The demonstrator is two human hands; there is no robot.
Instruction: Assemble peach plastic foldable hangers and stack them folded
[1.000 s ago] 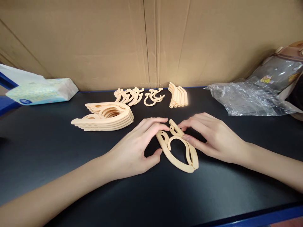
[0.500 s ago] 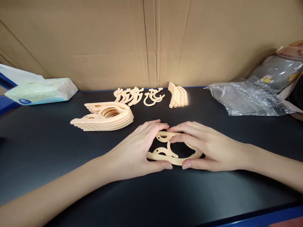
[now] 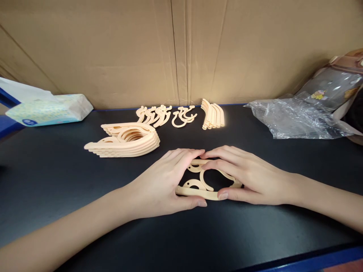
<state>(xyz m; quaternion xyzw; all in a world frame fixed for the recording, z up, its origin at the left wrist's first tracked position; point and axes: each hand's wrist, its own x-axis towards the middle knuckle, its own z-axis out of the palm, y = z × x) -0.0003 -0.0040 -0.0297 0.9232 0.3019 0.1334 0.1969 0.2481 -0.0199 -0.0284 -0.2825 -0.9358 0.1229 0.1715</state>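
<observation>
A cream plastic folding hanger [image 3: 195, 192], folded into a compact loop, lies on the black table between my hands. My left hand [image 3: 166, 183] grips its left end, thumb along the near side and fingers over the far side. Around the rounded right end curls my right hand [image 3: 255, 175], its thumb pressing the near bar and its fingers reaching across the top. Both sets of fingertips meet at the far edge, hiding parts of the hanger. Beyond my left hand stands a neat stack of matching folded hangers [image 3: 133, 150].
Along the back lie several loose cream pieces [image 3: 161, 119], a few hook pieces [image 3: 180, 125] and a bundle of curved bars [image 3: 211, 117]. A tissue pack [image 3: 56, 111] sits back left. At back right are a clear plastic bag [image 3: 295, 119] and a transparent bottle [image 3: 331, 85], before a cardboard wall [image 3: 127, 49].
My left fingers have lowered and closed slightly along the hanger's far edge. Its near bar seems to have shifted slightly. My right hand has hardly moved.
</observation>
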